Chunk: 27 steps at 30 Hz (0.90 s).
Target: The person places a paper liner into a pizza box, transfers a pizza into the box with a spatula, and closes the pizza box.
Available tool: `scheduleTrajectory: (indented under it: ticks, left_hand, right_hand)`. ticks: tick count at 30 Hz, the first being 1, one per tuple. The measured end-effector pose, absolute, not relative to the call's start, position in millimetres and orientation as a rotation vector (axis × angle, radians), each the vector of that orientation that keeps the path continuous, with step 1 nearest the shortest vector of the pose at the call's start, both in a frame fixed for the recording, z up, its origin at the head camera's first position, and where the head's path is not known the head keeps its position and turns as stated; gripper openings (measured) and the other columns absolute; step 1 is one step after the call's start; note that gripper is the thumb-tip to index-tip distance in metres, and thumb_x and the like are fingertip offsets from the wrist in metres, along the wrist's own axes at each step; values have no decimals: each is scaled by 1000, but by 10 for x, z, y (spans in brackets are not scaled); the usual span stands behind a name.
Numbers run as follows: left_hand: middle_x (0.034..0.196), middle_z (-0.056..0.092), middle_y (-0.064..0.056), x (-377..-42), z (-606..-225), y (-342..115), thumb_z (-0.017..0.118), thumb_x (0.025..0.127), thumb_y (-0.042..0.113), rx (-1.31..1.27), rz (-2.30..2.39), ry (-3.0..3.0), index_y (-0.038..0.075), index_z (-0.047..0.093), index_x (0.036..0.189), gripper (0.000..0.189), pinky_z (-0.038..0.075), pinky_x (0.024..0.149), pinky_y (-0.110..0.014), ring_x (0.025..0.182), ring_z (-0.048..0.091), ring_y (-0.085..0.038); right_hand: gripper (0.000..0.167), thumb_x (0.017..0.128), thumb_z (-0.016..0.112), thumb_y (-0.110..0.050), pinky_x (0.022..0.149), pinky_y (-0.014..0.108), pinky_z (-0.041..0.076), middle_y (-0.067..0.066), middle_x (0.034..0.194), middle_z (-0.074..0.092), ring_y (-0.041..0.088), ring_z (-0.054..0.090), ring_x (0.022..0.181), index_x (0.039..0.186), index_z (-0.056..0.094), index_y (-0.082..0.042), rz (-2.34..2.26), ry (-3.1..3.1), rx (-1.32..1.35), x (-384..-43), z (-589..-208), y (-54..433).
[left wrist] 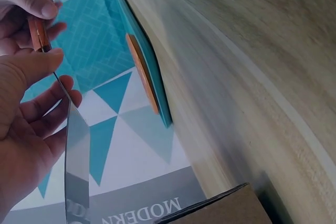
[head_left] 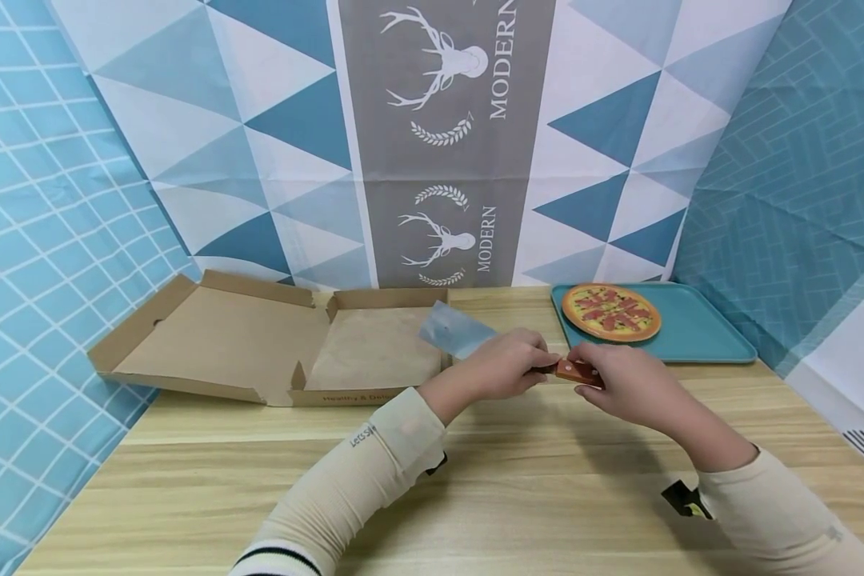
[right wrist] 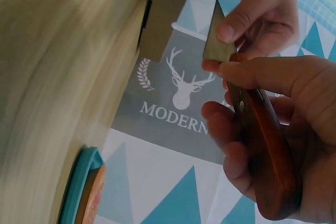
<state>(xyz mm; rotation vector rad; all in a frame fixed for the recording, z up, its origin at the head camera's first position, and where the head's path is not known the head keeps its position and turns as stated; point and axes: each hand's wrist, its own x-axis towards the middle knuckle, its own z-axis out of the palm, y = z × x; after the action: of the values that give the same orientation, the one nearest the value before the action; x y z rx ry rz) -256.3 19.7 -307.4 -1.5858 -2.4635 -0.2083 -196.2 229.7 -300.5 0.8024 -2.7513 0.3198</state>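
A metal spatula (head_left: 455, 330) with a flat, wide blade and a reddish-brown wooden handle is held in the air over the table. My left hand (head_left: 507, 365) pinches it at the neck, where the blade meets the handle. Riveted wood (right wrist: 268, 156) fills the grip of my right hand (head_left: 630, 386), thumb along its upper part. The blade points left and overlaps the right side of an open cardboard pizza box (head_left: 382, 344) in the head view. Beyond the right hand, a pizza (head_left: 610, 312) with red topping strips lies on the left part of a teal tray (head_left: 706, 328).
The box's lid (head_left: 223, 336) is folded back to the left on the wooden table (head_left: 518, 496). A patterned cloth backdrop (head_left: 446, 144) rises behind the table, with blue tiled sheets (head_left: 50, 200) at the sides.
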Motion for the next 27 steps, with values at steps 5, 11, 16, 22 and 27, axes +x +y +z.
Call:
scheduleTrajectory:
  ticks: [5, 11, 16, 22, 27]
  left_hand:
    - [108, 65, -4, -2586, -3082, 201, 65, 95, 16, -1569, -213, -2467, 10, 66, 127, 32, 47, 83, -18, 100, 60, -15]
    - [106, 65, -2, -2627, -3071, 245, 66, 94, 14, -1551, -228, -2465, 13, 67, 126, 32, 47, 80, -19, 97, 59, -13]
    - [108, 65, -1, -2651, -3051, 316, 66, 95, 15, -1524, -216, -2484, 15, 67, 125, 30, 48, 82, -20, 98, 59, -12]
    - [107, 64, 1, -2666, -3025, 402, 67, 94, 18, -1458, -178, -2523, 17, 66, 127, 33, 49, 78, -19, 95, 59, -10]
    - [105, 63, 2, -2652, -2992, 450, 68, 93, 19, -1421, -167, -2539, 19, 69, 122, 29, 48, 73, -20, 92, 58, -9]
  right_hand:
    - [27, 82, 79, -16, 51, 26, 43, -5, 77, 61, 5, 48, 58, 105, 66, -11, 322, -2691, 792, -1961, -3044, 2269]
    - [28, 82, 79, -15, 52, 29, 46, -1, 81, 66, 7, 54, 61, 106, 68, -8, 377, -2703, 725, -1954, -2999, 2278]
    - [27, 80, 81, -15, 52, 30, 47, -1, 79, 66, 8, 56, 62, 103, 70, -5, 449, -2736, 647, -1975, -2957, 2318]
    - [24, 80, 81, -17, 52, 30, 47, 0, 78, 67, 10, 57, 61, 100, 72, -5, 496, -2772, 579, -2010, -2936, 2372]
    - [21, 81, 80, -16, 51, 30, 47, 0, 77, 67, 9, 57, 61, 98, 72, -5, 504, -2797, 551, -2021, -2914, 2436]
